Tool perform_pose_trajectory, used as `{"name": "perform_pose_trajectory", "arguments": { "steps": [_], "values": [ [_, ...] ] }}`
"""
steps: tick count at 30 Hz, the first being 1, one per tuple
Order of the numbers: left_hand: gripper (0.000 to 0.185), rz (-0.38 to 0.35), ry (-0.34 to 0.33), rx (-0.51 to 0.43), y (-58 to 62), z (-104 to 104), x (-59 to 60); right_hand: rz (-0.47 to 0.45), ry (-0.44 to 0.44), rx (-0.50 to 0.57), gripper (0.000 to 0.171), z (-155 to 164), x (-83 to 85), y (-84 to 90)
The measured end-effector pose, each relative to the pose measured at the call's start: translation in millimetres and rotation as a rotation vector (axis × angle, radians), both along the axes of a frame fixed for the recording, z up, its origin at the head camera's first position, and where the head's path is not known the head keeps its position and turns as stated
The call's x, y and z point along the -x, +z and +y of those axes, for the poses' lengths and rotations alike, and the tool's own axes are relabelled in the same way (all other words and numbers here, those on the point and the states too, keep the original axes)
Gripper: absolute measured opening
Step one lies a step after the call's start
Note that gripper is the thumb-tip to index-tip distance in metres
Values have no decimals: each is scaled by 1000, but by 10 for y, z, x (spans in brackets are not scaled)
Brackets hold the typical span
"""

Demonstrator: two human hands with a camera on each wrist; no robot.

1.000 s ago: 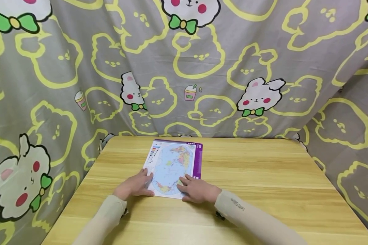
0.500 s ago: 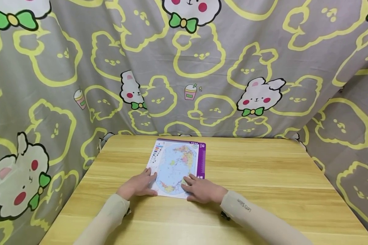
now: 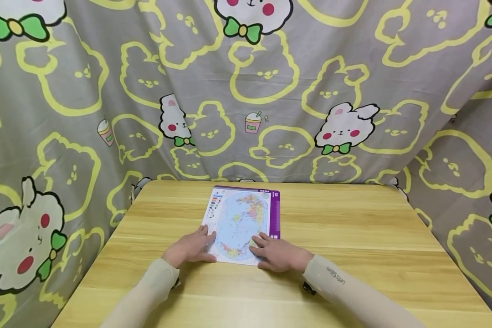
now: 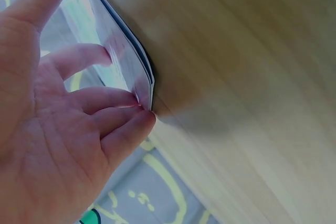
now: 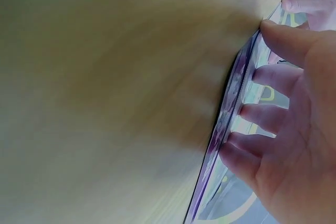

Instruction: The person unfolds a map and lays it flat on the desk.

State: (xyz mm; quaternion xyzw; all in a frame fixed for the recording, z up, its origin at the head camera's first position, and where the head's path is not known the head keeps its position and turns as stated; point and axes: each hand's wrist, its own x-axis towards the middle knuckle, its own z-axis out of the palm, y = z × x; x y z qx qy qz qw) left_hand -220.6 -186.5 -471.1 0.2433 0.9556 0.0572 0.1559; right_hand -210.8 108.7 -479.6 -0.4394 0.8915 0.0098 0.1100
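Observation:
A flat rectangular world map with a purple border along its far and right sides lies on the table. My left hand rests at its near left corner, fingertips on the left edge and thumb by the front edge. Over the near right corner lies my right hand, its spread fingers touching the printed face. Up close in the left wrist view, the map's edge shows thin stacked layers against the fingertips. In the right wrist view, the fingertips press on the map near its purple edge.
The wooden table extends around the map on all sides. A grey curtain with yellow outlines and white cartoon animals hangs behind the table and along both sides.
The map has slid a little to the right across the table. Both hands have moved right with it, keeping their places at its two near corners.

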Motion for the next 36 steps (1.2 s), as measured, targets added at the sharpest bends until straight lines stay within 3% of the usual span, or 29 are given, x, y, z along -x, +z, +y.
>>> {"name": "perform_pose_trajectory", "arguments": {
  "steps": [16,36],
  "values": [
    [81,36,-54,21,-19,231,-36,-83,-42,55,54,279,-21,16],
    [78,46,-94,55,11,441,-46,-105,-43,109,54,557,-9,18]
  ]
}}
